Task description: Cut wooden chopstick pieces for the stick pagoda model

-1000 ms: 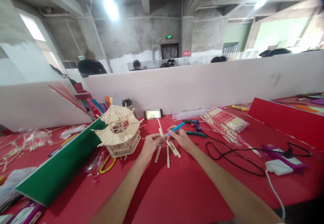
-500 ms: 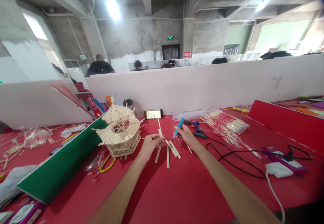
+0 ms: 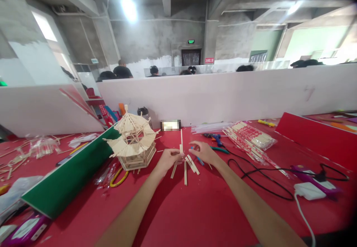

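My left hand (image 3: pixel 171 157) is closed on some pale wooden sticks (image 3: pixel 181 148), which stand up between thumb and fingers. Just to the right, my right hand (image 3: pixel 203 152) is curled above the red table; a blue pen (image 3: pixel 200 161) shows under its fingers, slanting down to the right. Below both hands lie short bundles of sticks (image 3: pixel 185 174) fanned out on the tabletop. A pavilion model made of sticks (image 3: pixel 135 139) stands to the left of my left hand.
Behind are a phone (image 3: pixel 170 125), a blue glue gun (image 3: pixel 214 138) and packs of sticks (image 3: pixel 249 139). A black cable (image 3: pixel 259 193) loops at right. A green board (image 3: pixel 69 172) stands at left, a red board (image 3: pixel 315 139) at right. Several people sit beyond the white partition (image 3: pixel 209 94).
The blue pen has swung from pointing up to lying low under my right hand. Both hands are slightly nearer each other, and the sticks in my left hand stand more upright.
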Demonstrator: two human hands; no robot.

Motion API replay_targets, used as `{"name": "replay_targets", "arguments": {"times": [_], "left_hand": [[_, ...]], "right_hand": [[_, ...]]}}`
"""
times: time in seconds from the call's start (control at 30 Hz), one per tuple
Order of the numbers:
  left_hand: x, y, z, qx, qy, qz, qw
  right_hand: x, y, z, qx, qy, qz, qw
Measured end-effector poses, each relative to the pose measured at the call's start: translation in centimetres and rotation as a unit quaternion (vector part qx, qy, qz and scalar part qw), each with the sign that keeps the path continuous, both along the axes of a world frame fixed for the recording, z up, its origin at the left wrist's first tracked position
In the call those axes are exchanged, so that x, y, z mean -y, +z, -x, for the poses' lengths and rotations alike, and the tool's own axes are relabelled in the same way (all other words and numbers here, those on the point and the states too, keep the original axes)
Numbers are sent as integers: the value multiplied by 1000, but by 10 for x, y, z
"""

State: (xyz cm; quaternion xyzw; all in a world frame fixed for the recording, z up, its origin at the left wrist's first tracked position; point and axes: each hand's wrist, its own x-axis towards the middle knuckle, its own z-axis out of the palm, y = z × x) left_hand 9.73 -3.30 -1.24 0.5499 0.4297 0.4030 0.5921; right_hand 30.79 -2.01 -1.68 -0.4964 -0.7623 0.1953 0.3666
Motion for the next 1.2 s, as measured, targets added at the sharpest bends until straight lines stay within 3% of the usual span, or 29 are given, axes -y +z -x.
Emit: {"name": "replay_targets", "arguments": {"times": [0.1, 0.2, 0.47, 0.83, 1.03, 1.2], "left_hand": [[2, -2, -2, -16, -32, -1, 999], [4, -2, -2, -35, -54, 0, 998], [3, -4, 1, -52, -76, 14, 996], [3, -1, -3, -58, -58, 26, 996], [5, 1, -6, -36, -40, 13, 998], [3, -2, -6, -19, -40, -11, 999]], "right_hand": [[9, 10, 13, -115, 85, 38, 989], [17, 13, 23, -173, 120, 75, 975], [15, 4, 27, -220, 108, 92, 965], [11, -7, 30, -294, 108, 136, 940], [15, -4, 33, -330, 131, 154, 922], [11, -6, 32, -331, 108, 135, 928]]}}
